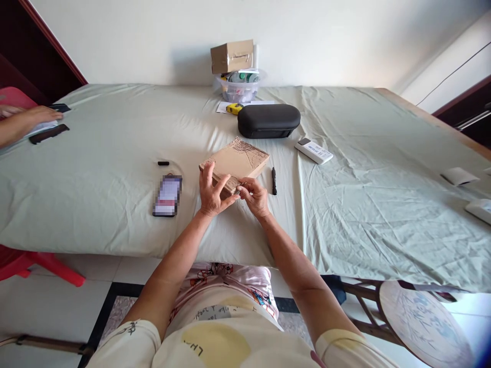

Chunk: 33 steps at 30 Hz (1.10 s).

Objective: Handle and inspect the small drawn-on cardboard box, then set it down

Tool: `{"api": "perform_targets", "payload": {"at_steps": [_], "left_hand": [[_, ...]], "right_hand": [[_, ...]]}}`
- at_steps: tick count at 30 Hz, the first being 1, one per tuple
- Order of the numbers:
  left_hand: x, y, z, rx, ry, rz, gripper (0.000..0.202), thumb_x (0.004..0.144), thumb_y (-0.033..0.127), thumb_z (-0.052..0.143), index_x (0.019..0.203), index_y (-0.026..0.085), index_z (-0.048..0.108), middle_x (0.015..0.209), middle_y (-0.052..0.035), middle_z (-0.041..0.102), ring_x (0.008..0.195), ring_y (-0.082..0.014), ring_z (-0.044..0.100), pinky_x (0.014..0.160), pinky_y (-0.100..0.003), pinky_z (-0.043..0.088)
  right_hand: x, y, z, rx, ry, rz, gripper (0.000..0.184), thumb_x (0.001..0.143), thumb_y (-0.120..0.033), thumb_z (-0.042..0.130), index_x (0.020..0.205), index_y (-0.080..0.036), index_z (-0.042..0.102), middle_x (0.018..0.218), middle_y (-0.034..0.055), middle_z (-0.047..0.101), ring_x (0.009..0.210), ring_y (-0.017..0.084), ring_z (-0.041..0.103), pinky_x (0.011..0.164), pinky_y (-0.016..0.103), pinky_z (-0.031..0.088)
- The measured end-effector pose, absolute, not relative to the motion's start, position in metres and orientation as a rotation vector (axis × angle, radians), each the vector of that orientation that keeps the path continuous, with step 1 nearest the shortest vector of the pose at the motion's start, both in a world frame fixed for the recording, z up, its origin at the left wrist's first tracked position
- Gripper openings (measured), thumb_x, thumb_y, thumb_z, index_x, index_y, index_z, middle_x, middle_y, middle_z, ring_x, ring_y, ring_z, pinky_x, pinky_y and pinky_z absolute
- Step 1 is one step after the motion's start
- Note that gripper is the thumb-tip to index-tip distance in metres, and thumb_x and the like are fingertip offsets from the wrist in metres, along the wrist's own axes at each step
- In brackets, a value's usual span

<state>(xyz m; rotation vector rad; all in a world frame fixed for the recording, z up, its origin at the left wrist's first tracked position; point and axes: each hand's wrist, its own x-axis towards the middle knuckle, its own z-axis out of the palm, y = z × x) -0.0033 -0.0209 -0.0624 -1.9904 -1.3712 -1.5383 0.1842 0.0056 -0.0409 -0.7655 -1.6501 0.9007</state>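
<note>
A flat brown cardboard box (236, 159) with dark drawn line patterns at its corners lies on the cloth in front of me. My left hand (211, 197) rests on its near left side, fingers spread over the top and the edge. At the near corner, my right hand (255, 198) is closed in a pinch; what lies between thumb and finger is too small to make out. Just right of the box is an uncapped-looking black marker (274, 180). A small black cap (163, 163) and a phone (167, 197) with a blurred screen lie to the left.
Behind the box stand a black hard case (268, 121), a yellow tape measure (233, 108) and a plastic tub (241, 91) with a carton (232, 57) on top. A white packet (313, 151) lies right. Another person's hand (38, 116) rests at the far left edge.
</note>
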Motion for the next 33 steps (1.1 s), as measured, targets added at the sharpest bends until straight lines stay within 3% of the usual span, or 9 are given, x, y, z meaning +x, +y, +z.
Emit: {"api": "perform_targets", "payload": {"at_steps": [5, 9, 16, 27, 33], "left_hand": [[-0.002, -0.019, -0.062, -2.041, -1.349, -1.529, 0.048, 0.1, 0.06, 0.063, 0.132, 0.025, 0.067, 0.162, -0.0162, 0.054, 0.158, -0.0367, 0.046, 0.132, -0.061, 0.035], [-0.006, -0.018, -0.058, -2.044, -1.186, -1.59, 0.038, 0.104, 0.049, 0.057, 0.132, 0.025, 0.066, 0.16, -0.0148, 0.055, 0.155, -0.0328, 0.05, 0.129, -0.056, 0.043], [-0.012, -0.018, -0.053, -2.039, -1.075, -1.685, 0.028, 0.109, 0.036, 0.048, 0.123, 0.024, 0.069, 0.156, -0.0137, 0.055, 0.155, -0.0296, 0.05, 0.128, -0.055, 0.046], [-0.022, -0.018, -0.055, -2.04, -1.34, -1.711, 0.048, 0.112, 0.048, 0.032, 0.108, 0.023, 0.073, 0.151, -0.0143, 0.058, 0.153, -0.0285, 0.052, 0.128, -0.058, 0.046], [-0.024, -0.018, -0.056, -1.894, -1.58, -1.834, 0.056, 0.111, 0.06, 0.035, 0.112, 0.023, 0.076, 0.157, -0.0147, 0.054, 0.151, -0.0299, 0.053, 0.126, -0.053, 0.048]], "right_hand": [[0.186, 0.007, -0.042, -0.825, -1.672, 0.842, 0.056, 0.094, -0.076, 0.065, 0.112, -0.024, 0.076, 0.07, -0.0037, 0.068, 0.053, 0.009, 0.056, 0.058, 0.026, 0.053], [0.189, 0.01, -0.043, -0.865, -1.659, 0.796, 0.05, 0.094, -0.07, 0.068, 0.109, -0.024, 0.082, 0.07, -0.0015, 0.071, 0.055, 0.011, 0.059, 0.062, 0.029, 0.057], [0.204, 0.027, -0.043, -0.971, -1.43, 0.756, 0.042, 0.092, -0.063, 0.07, 0.102, -0.024, 0.082, 0.065, -0.0035, 0.065, 0.055, 0.011, 0.057, 0.056, 0.026, 0.053], [0.236, 0.044, -0.036, -1.164, -1.216, 0.588, 0.043, 0.09, -0.062, 0.072, 0.107, -0.023, 0.073, 0.059, -0.0079, 0.056, 0.052, 0.012, 0.054, 0.055, 0.026, 0.047], [0.235, 0.045, -0.04, -1.182, -1.283, 0.685, 0.053, 0.091, -0.076, 0.063, 0.084, -0.024, 0.064, 0.068, 0.0001, 0.066, 0.056, 0.014, 0.057, 0.055, 0.028, 0.049]]}}
